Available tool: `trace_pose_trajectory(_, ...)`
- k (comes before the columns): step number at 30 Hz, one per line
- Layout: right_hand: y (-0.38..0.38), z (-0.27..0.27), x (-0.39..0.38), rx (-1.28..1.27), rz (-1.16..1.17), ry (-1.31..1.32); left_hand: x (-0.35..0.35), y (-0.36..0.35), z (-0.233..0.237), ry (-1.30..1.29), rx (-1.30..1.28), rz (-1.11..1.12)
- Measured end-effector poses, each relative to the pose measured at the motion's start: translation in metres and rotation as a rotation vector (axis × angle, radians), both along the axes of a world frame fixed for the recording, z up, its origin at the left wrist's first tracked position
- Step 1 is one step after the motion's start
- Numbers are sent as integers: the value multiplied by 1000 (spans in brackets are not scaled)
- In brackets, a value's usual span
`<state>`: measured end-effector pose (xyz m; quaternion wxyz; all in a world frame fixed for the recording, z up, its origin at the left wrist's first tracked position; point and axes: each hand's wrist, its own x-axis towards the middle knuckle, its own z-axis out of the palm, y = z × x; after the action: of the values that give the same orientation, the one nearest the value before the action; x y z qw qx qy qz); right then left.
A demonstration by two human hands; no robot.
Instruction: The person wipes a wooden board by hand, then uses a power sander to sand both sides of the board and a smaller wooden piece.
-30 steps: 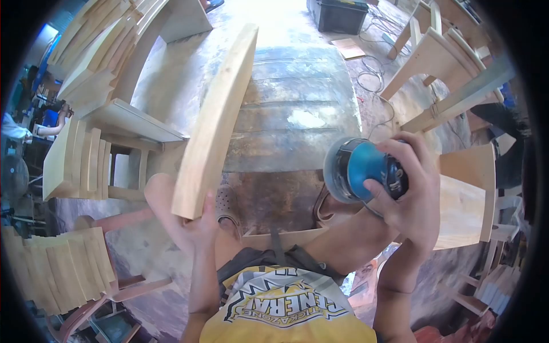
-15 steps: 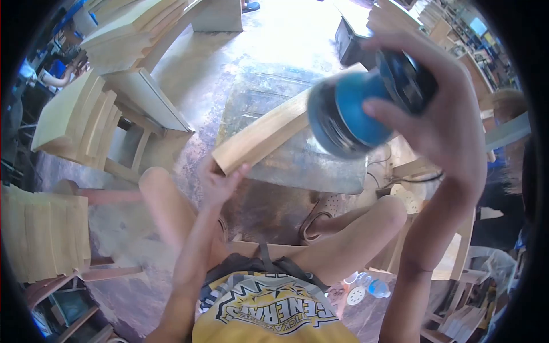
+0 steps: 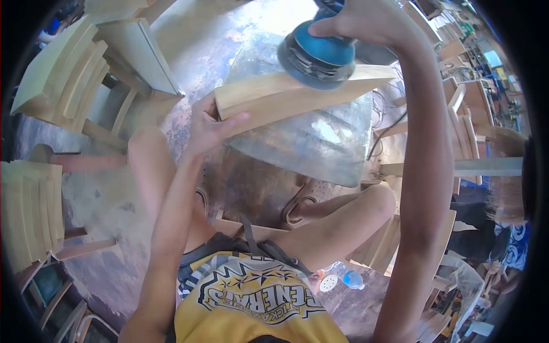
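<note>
A long pale wooden piece [image 3: 274,106] lies slanted above a worn grey board [image 3: 326,151] in front of me. My left hand [image 3: 213,127] grips its near left end, thumb on the front side and fingers behind. Up at the top, my right hand [image 3: 366,23] is closed round a blue and black power sander [image 3: 323,54]. The sander's round base is tilted and overlaps the upper face of the wood, around its middle; whether it touches is blurred. Part of the sander's top is cut off by the frame edge.
Stacked curved wooden pieces [image 3: 63,80] stand at the upper left, and another stack [image 3: 31,211] sits lower left. A black cord [image 3: 389,128] runs right of the board. Plastic bottles [image 3: 353,279] lie on the floor by my leg. Wooden frames [image 3: 466,117] stand at the right.
The sander in my right hand has moved up and left, over the wood. My left hand has raised its end of the wood, which now lies flatter across the view. The camera view has shifted.
</note>
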<state>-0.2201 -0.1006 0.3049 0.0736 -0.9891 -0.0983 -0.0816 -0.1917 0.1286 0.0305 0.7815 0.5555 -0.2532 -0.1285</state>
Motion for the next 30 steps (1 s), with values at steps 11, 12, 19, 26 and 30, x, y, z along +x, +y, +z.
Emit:
trace_pose_trajectory(11, 59, -11, 4, 16, 162, -155, -3, -16, 12, -22, 47, 156)
trace_pose_trajectory(12, 65, -12, 2, -7, 174, -209, -3, -16, 15, 6, 73, 164)
trace_pose_trajectory(19, 81, -16, 10, 64, 280, -290, -1, -17, 16, 3, 25, 130)
trace_pose_trajectory(26, 97, -20, 11, -35, 218, -281, 3, -14, 13, -43, 59, 87)
trace_pose_trajectory(30, 102, -28, 8, 66, 314, -405, 5, -16, 16, -192, 16, 163)
